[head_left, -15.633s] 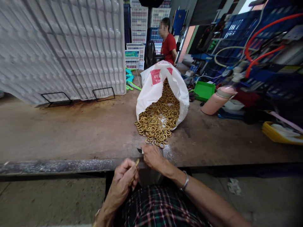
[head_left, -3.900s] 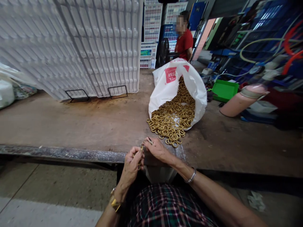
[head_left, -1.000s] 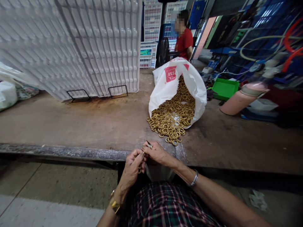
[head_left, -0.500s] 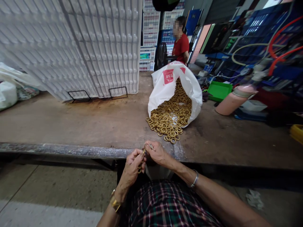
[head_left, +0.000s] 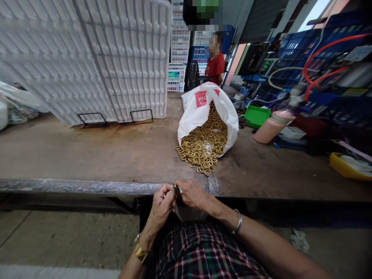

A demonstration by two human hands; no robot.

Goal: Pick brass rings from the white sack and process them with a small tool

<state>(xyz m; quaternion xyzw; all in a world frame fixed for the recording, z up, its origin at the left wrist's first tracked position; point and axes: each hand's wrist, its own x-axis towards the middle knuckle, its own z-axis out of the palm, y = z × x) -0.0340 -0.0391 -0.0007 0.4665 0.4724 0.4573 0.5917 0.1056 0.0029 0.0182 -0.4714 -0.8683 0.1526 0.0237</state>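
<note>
My left hand (head_left: 162, 203) is closed in a pinch on brass rings (head_left: 175, 186), a few of them partly hidden by the fingers. Close against it, my right hand (head_left: 193, 194) is closed around a small thin blade-like tool (head_left: 178, 190), dark with a light edge, mostly covered by the fingers. The tool meets the ring held in the left fingertips. Just beyond both hands, a white plastic bag (head_left: 192, 122) with a red print lies on its side, its mouth towards me. Many loose brass rings (head_left: 200, 153) spill from it onto the table.
The brown table (head_left: 87, 155) has a worn front edge right at my hands. White ribbed plastic panels (head_left: 124, 58) stand at left in wire holders. At right are a pink bottle (head_left: 269, 128), a green tray (head_left: 257, 116) and a yellow tray (head_left: 345, 166). A person in red (head_left: 215, 68) is behind.
The view has shifted a little to the right and up. My right fingers have turned over the left fingertips, and the tool now lies against the ring there.
</note>
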